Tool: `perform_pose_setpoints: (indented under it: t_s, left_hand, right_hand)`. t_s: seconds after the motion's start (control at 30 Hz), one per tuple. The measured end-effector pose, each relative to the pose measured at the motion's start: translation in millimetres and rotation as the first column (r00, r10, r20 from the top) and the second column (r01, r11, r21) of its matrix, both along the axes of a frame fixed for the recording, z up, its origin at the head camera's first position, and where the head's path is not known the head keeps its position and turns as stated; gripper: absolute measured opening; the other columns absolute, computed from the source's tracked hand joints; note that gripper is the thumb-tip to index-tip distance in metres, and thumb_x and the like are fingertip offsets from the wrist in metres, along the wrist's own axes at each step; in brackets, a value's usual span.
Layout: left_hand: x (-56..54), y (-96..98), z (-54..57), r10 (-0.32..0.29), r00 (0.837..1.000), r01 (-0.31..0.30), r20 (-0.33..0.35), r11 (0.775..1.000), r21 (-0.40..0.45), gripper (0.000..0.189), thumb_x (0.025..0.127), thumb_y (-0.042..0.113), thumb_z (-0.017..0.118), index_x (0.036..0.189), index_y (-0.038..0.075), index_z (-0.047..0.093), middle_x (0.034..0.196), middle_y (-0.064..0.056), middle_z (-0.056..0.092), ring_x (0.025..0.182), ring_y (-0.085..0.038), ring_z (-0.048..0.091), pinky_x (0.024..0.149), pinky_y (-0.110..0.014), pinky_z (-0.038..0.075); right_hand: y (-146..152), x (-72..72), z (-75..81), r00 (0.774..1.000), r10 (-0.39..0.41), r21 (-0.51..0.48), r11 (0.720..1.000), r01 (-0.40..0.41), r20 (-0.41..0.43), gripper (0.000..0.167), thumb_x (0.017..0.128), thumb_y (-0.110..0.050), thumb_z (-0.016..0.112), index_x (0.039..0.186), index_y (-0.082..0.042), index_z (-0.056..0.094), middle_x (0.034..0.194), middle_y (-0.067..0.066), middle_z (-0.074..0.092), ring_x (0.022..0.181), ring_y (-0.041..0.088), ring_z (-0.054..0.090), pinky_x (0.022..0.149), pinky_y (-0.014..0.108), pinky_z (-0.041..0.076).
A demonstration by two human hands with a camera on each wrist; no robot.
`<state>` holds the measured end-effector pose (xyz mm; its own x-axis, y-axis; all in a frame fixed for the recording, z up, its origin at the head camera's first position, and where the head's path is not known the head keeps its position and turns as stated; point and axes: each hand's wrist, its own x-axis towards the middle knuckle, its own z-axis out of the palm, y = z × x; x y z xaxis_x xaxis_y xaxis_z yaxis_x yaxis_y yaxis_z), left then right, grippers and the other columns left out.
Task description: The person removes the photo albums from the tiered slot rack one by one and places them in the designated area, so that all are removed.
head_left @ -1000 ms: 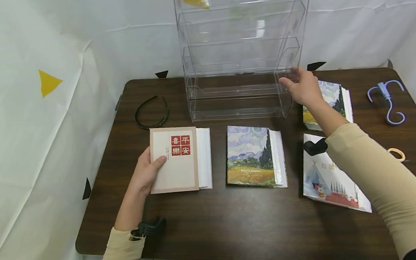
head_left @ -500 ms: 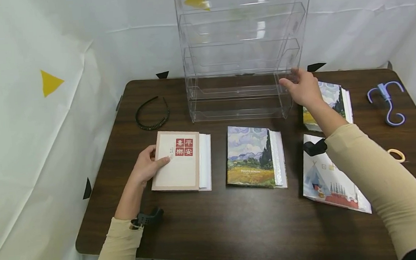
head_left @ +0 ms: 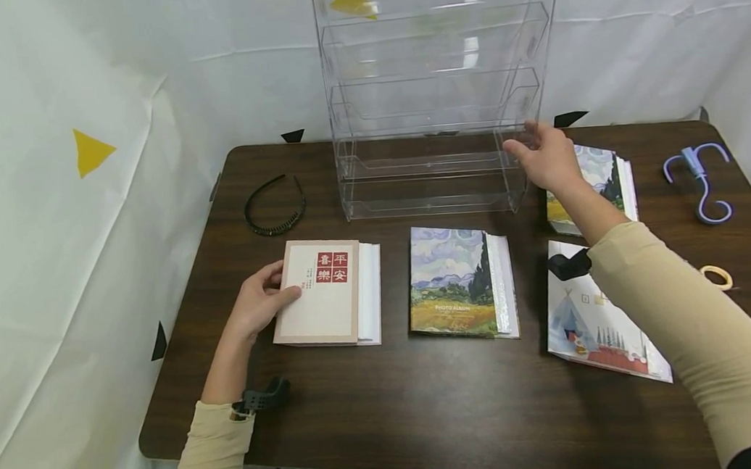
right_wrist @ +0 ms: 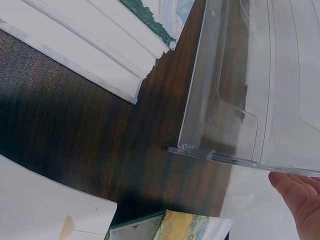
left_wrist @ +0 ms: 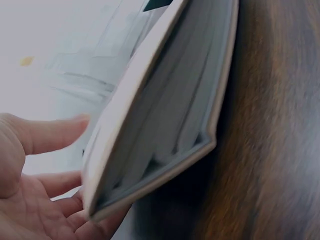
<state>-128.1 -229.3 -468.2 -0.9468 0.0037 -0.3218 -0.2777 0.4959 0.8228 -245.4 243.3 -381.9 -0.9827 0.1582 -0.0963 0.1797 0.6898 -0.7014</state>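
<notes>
A cream photo album [head_left: 321, 296] with red character squares lies at the left of the dark table. My left hand [head_left: 259, 301] is at its spine. In the left wrist view the fingers [left_wrist: 62, 205] touch the spine, while the thumb stands apart from the cover. My right hand [head_left: 547, 157] rests against the outer right side of a clear tiered rack [head_left: 429, 205]; in the right wrist view the fingers are mostly cut off by the frame. A landscape-cover photo album [head_left: 451, 280] lies in the middle, in front of the rack.
Another landscape-cover album [head_left: 596, 168] lies behind my right forearm, and a white illustrated album [head_left: 591, 328] lies partly beneath it. A black headband [head_left: 277, 227] is at the back left. A blue hook [head_left: 698, 175] and a tan ring [head_left: 717, 277] lie at the right.
The cream album has come down onto the table, a little nearer to me. My left hand has drawn slightly left from its cover. The right hand stays at the rack.
</notes>
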Motion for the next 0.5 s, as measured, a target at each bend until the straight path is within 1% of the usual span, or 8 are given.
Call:
perform_pose_setpoints:
  t_s: [0.07,0.13,0.2,0.27,0.33,0.37,0.43,0.5]
  left_hand:
    - [-0.3,-2.6,2.3,-0.010,1.000,0.009,-0.014,1.000,-0.028,0.065,0.094,0.017,0.067,0.150,0.005,0.037,0.127,-0.020,0.053,0.097,-0.030,0.059,0.073,-0.033,0.053]
    - [-0.5,-4.0,6.0,-0.020,0.998,0.015,-0.057,0.995,-0.100,0.066,0.095,0.021,0.066,0.151,0.005,0.036,0.128,-0.020,0.053,0.099,-0.031,0.058,0.076,-0.037,0.052]
    - [-0.6,-3.5,11.3,-0.042,0.992,0.019,-0.119,0.982,-0.189,0.066,0.096,0.026,0.064,0.152,0.005,0.035,0.128,-0.020,0.054,0.102,-0.033,0.058,0.079,-0.043,0.050]
    - [-0.6,-0.9,19.0,-0.078,0.977,0.020,-0.199,0.960,-0.280,0.066,0.096,0.028,0.064,0.151,0.005,0.036,0.127,-0.020,0.054,0.104,-0.035,0.057,0.081,-0.049,0.047]
    - [-1.1,3.4,28.6,-0.126,0.952,0.017,-0.278,0.932,-0.363,0.066,0.096,0.030,0.063,0.151,0.005,0.037,0.126,-0.020,0.054,0.107,-0.036,0.056,0.082,-0.053,0.045]
    - [-1.3,5.7,33.7,-0.155,0.937,0.020,-0.314,0.918,-0.396,0.066,0.096,0.031,0.064,0.151,0.006,0.037,0.126,-0.020,0.053,0.108,-0.037,0.055,0.083,-0.054,0.044]
    - [-2.1,10.8,43.7,-0.223,0.902,0.032,-0.371,0.890,-0.455,0.065,0.095,0.031,0.065,0.150,0.007,0.038,0.129,-0.020,0.052,0.114,-0.037,0.052,0.086,-0.055,0.044]
    - [-2.6,16.2,52.0,-0.300,0.863,0.063,-0.407,0.863,-0.501,0.066,0.094,0.030,0.067,0.150,0.009,0.039,0.133,-0.020,0.049,0.120,-0.038,0.049,0.091,-0.056,0.043]
  right_hand:
    - [1,0.5,0.1,1.000,0.004,0.001,1.000,-0.004,-0.002,0.072,0.101,-0.043,0.051,0.155,-0.004,0.024,0.152,0.022,0.036,0.136,0.040,0.039,0.105,0.053,0.038]
    - [2,1.1,-0.4,1.000,0.011,0.000,1.000,-0.011,-0.009,0.072,0.101,-0.043,0.051,0.155,-0.003,0.024,0.153,0.022,0.035,0.137,0.040,0.038,0.105,0.053,0.037]
    - [3,2.6,-2.0,0.999,0.024,0.012,1.000,-0.023,-0.028,0.071,0.102,-0.043,0.049,0.155,-0.003,0.024,0.153,0.022,0.035,0.137,0.040,0.038,0.105,0.053,0.037]
    - [5,5.5,-2.9,0.998,0.033,0.035,0.999,-0.031,-0.054,0.070,0.103,-0.043,0.046,0.155,-0.003,0.023,0.153,0.021,0.034,0.137,0.039,0.039,0.105,0.052,0.037]
    - [7,10.5,-3.3,0.995,0.043,0.062,0.997,-0.037,-0.093,0.068,0.104,-0.043,0.043,0.156,-0.004,0.021,0.154,0.020,0.034,0.136,0.038,0.040,0.105,0.052,0.037]
    - [8,13.7,-3.1,0.992,0.047,0.077,0.996,-0.039,-0.115,0.068,0.104,-0.043,0.042,0.156,-0.005,0.020,0.154,0.019,0.034,0.136,0.037,0.040,0.105,0.053,0.036]
    - [11,21.5,-1.6,0.986,0.056,0.107,0.993,-0.039,-0.158,0.068,0.104,-0.043,0.041,0.157,-0.007,0.018,0.155,0.018,0.033,0.138,0.036,0.038,0.107,0.054,0.034]
    - [15,30.6,0.4,0.977,0.078,0.141,0.989,-0.050,-0.200,0.068,0.104,-0.043,0.042,0.158,-0.009,0.017,0.156,0.017,0.031,0.140,0.036,0.034,0.109,0.055,0.029]
